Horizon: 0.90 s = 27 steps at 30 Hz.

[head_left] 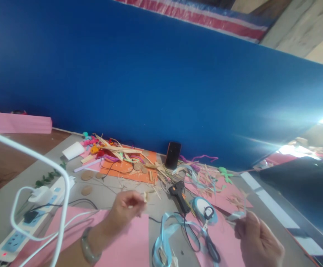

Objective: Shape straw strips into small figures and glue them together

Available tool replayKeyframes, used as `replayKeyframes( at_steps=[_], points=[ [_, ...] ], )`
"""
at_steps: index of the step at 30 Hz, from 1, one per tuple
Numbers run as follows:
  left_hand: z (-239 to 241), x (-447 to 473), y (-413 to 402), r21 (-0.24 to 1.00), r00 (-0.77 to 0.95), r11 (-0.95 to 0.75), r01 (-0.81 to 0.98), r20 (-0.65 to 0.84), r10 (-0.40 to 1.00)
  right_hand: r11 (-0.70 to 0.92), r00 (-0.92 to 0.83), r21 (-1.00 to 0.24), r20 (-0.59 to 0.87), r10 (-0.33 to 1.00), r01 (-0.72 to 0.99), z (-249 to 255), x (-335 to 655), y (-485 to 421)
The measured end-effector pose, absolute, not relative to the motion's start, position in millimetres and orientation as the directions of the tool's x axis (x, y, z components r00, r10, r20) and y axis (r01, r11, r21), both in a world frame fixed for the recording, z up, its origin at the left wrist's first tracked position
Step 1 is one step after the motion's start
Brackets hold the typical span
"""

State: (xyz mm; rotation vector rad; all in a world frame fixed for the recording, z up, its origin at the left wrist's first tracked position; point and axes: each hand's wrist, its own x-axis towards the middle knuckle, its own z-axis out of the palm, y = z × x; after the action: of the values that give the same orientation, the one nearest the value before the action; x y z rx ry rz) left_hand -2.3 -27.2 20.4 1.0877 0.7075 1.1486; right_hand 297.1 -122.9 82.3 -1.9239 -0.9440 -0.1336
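My left hand (126,207), with a bangle on the wrist, is closed in a pinch above a pink sheet (122,241). A small pale piece (145,197) shows at its fingertips; blur hides its kind. At the right, my right hand (257,237) pinches a thin, whitish strip (245,205) that points upward. Between the hands lie a black glue gun (179,195), a loose light-blue ribbon (164,233), a blue-and-white round case (202,208) and scissors (212,249) with dark handles.
A white power strip (19,226) and a white cable (64,193) occupy the left side. A phone (173,155) leans against the blue partition (150,74). Straw-like scraps, pipe cleaners and wooden discs (86,190) litter the back, partly over an orange sheet (117,171).
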Motion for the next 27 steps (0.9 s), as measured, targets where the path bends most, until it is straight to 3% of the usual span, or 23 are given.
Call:
replayKeyframes(
  at_steps=[4,7,11,15,23,27],
  points=[
    [19.0,1.0,-42.8,0.971,0.662,0.092,-0.22,0.079,0.745,-0.423,0.68,-0.534,0.538,0.497,0.732,82.0,324.9,-115.6],
    [18.8,1.3,-47.7,0.983,0.795,0.121,-0.139,0.038,0.605,-0.372,0.587,-0.465,0.515,0.625,0.803,76.3,337.4,-109.8],
    [14.3,-0.2,-46.0,0.986,0.835,0.133,-0.105,0.015,0.551,-0.188,0.397,-0.474,0.392,0.83,0.86,66.3,327.7,-98.8],
    [7.5,-1.7,-42.5,0.978,0.842,0.166,-0.123,0.014,0.539,0.014,0.146,-0.458,0.313,0.938,0.889,63.0,296.6,-83.9],
    [14.2,-6.6,-41.0,0.965,0.879,0.229,-0.127,0.003,0.477,0.322,-0.245,-0.204,0.331,0.911,0.924,60.1,228.7,-49.6],
    [16.5,-8.6,-39.5,0.947,0.884,0.286,-0.146,-0.005,0.468,0.376,-0.254,-0.184,0.474,0.843,0.908,55.7,215.9,-27.6]
  ],
)
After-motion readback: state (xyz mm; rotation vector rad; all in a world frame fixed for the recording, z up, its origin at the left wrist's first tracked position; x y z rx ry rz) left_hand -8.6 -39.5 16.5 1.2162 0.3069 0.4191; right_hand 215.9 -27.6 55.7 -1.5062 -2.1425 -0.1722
